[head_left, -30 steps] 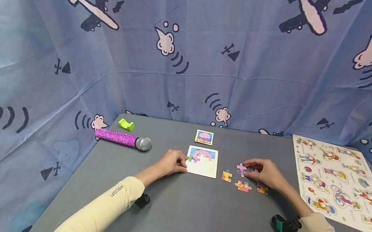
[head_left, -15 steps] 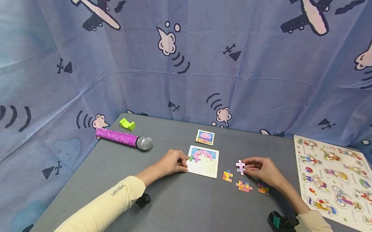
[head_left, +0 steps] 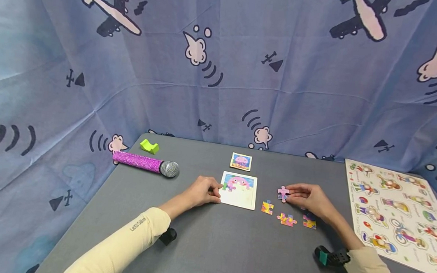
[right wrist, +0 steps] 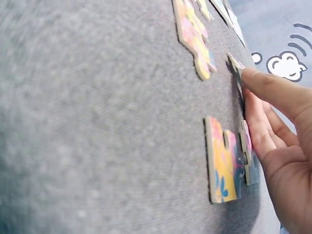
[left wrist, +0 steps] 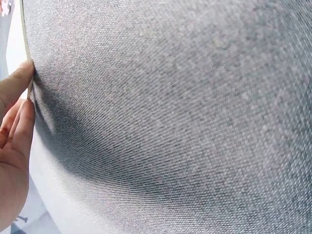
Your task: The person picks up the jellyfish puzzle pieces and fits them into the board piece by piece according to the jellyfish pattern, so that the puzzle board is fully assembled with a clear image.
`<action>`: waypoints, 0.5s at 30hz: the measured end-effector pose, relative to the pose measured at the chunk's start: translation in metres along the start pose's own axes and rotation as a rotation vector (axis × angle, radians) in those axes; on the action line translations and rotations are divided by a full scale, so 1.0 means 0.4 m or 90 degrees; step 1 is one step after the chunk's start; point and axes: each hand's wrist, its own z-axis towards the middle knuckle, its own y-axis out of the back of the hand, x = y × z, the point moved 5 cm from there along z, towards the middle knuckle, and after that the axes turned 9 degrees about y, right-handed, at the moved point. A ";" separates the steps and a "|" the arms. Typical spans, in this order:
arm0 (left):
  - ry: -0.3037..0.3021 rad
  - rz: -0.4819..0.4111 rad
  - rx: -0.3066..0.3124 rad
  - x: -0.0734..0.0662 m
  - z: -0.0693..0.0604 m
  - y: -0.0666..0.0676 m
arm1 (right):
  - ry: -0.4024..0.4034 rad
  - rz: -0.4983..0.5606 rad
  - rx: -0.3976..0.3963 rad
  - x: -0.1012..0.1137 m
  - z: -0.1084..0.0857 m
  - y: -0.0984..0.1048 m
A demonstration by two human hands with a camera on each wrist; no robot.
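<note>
My right hand [head_left: 309, 197] pinches a pink jigsaw piece [head_left: 283, 194] between thumb and fingertips. In the right wrist view only a thin edge of that piece shows by the thumb. At the left edge of the square puzzle board [head_left: 242, 199], my left hand [head_left: 203, 191] holds the rim with curled fingers. The board's upper part bears a pink sea-creature picture, and its lower part is bare white. Loose pieces lie right of it: a yellow one [head_left: 267, 207], a pink-and-yellow one [head_left: 286, 219] and a dark-and-yellow one [head_left: 309, 222]. Another piece [right wrist: 247, 151] is mostly hidden beneath my right hand.
A small picture card [head_left: 240, 161] lies behind the board. To the left are a glittery purple microphone [head_left: 143, 162] and a green block [head_left: 149, 146]. A large illustrated board [head_left: 396, 207] covers the right side of the grey table [head_left: 227, 248]. A printed curtain [head_left: 228, 87] hangs behind.
The pink piece in my right hand has come up slightly from among the loose pieces and has been tilted and turned. My left hand stays on the puzzle board's edge.
</note>
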 end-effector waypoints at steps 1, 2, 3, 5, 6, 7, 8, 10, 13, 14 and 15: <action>0.002 -0.001 0.000 0.000 0.000 0.000 | -0.003 -0.001 -0.002 -0.001 0.001 0.001; 0.002 0.000 0.001 0.001 0.000 -0.001 | -0.005 -0.002 -0.003 -0.001 0.002 0.001; 0.003 0.000 0.002 0.001 0.000 -0.001 | -0.006 -0.002 -0.005 0.000 0.003 0.001; 0.005 -0.002 0.003 0.002 0.001 -0.002 | -0.002 -0.005 -0.009 0.001 0.003 0.002; 0.008 -0.003 0.004 0.003 0.001 -0.003 | 0.001 -0.003 -0.011 0.002 0.003 0.003; 0.010 -0.003 0.005 0.004 0.001 -0.003 | 0.006 -0.002 -0.014 0.003 0.003 0.004; 0.011 -0.001 0.005 0.005 0.002 -0.004 | 0.009 -0.001 -0.018 0.002 0.002 0.005; 0.014 -0.002 0.006 0.006 0.002 -0.005 | 0.011 0.006 -0.026 0.000 0.001 0.006; 0.014 -0.002 0.007 0.005 0.002 -0.005 | 0.008 0.020 -0.036 -0.006 -0.002 0.008; 0.013 -0.003 0.006 0.005 0.002 -0.005 | 0.004 0.027 -0.041 -0.007 -0.003 0.008; 0.012 -0.004 0.006 0.004 0.001 -0.004 | 0.001 0.034 -0.044 -0.008 -0.004 0.009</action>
